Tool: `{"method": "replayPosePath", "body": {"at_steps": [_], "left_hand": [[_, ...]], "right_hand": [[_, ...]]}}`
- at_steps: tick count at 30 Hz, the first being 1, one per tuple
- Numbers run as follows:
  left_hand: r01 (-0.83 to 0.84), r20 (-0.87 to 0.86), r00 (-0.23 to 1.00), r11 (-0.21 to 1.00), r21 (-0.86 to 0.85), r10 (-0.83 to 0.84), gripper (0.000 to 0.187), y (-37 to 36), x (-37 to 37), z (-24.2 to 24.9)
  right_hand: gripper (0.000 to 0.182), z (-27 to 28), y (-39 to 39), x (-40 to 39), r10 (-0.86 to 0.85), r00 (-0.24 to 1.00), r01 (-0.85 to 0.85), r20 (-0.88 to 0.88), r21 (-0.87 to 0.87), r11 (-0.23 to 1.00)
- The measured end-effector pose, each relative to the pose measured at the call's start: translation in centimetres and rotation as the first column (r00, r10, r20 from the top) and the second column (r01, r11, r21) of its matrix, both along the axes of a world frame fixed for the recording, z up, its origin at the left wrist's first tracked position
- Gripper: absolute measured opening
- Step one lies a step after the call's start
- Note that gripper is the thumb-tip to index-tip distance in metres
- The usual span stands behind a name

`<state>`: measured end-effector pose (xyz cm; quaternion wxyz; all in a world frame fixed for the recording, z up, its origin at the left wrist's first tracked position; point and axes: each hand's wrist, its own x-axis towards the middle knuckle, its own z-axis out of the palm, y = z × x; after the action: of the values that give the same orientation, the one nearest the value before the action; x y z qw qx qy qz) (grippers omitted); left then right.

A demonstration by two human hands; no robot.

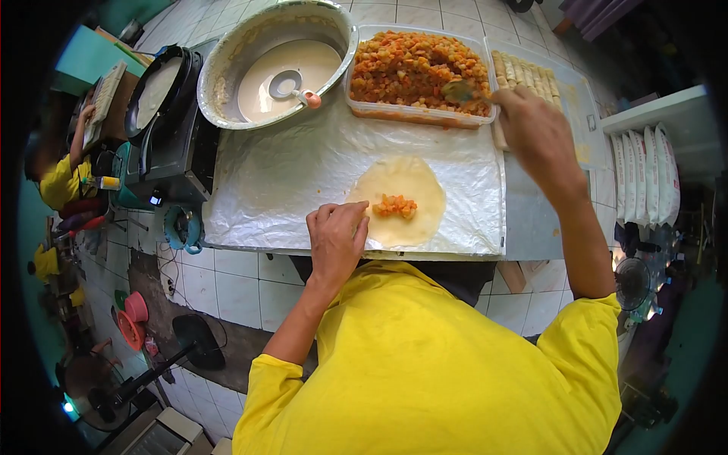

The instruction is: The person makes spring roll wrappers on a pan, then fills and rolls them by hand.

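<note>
A thin round wrapper (421, 186) lies flat on the foil-like sheet, with a small heap of diced orange filling (395, 206) near its middle. At its left edge is my left hand (337, 236), fingers curled and thumb and fingertips pinching the rim. My right hand (535, 133) is closed around the handle of a spoon (459, 92). The spoon's bowl rests in a clear plastic tub (413, 115) heaped with diced filling. Part of the handle is hidden by my fingers.
A large basin (334, 57) of pale batter holds a ladle (285, 85). Several rolled pieces (523, 70) lie in a container at right. A pan (155, 91) sits on a stove at left. Another person (64, 186) in yellow works beyond it.
</note>
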<state>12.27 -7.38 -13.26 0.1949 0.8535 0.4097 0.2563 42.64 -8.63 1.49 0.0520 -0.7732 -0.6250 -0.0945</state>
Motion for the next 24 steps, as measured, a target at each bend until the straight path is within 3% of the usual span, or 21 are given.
{"method": "replayPosePath", "body": {"at_steps": [4, 7, 10, 12, 14, 16, 18, 20, 24], "left_hand": [[-0.001, -0.007, 1.0, 1.0, 0.031, 0.002, 0.021, 0.0, 0.5, -1.0], [0.034, -0.004, 0.999, 0.998, 0.056, -0.034, 0.02, 0.7, 1.2, -1.6], [0.088, 0.0, 0.996, 0.992, 0.087, -0.088, 0.02, 1.0, 1.2, -1.6], [0.124, 0.009, 0.992, 0.987, 0.102, -0.125, 0.021, 1.2, 1.1, -1.5], [0.129, -0.035, 0.991, 0.991, 0.026, -0.128, 0.032, 1.4, 0.6, -1.3], [0.193, -0.055, 0.979, 0.981, -0.027, -0.194, 0.039, 1.9, 0.8, 0.0], [0.251, -0.073, 0.964, 0.965, -0.082, -0.257, 0.046, 2.6, 1.1, 0.8], [0.389, -0.129, 0.906, 0.913, -0.121, -0.403, 0.053, 3.5, 1.7, 1.0], [0.475, -0.192, 0.85, 0.871, -0.125, -0.491, 0.047, 5.0, 2.9, 0.9]], "right_hand": [[0.024, -3.5, 1.4, 4.5, -0.045, 0.992, 0.05, 0.118, -0.033, 0.998], [0.026, -5.2, 2.0, 5.7, 0.007, 0.99, 0.02, 0.143, -0.186, 0.982], [0.027, -6.2, 1.5, 5.3, 0.072, 0.977, -0.055, 0.2, -0.093, 0.994], [0.026, -7.3, 0.5, 4.5, 0.118, 0.969, -0.151, 0.218, 0.141, 0.978], [0.025, -9.3, -1.2, 2.5, 0.233, 0.971, -0.238, 0.049, 0.161, 0.958], [0.034, -9.5, -3.8, -1.6, 0.374, 0.9, -0.366, -0.225, 0.075, 0.927], [0.046, -11.0, -5.3, -4.7, 0.346, 0.801, -0.407, -0.489, -0.019, 0.913], [0.046, -12.5, -5.7, -6.6, 0.348, 0.799, -0.411, -0.49, -0.023, 0.911], [0.04, -14.1, -5.4, -8.1, 0.31, 0.802, -0.372, -0.51, -0.021, 0.928]]}}
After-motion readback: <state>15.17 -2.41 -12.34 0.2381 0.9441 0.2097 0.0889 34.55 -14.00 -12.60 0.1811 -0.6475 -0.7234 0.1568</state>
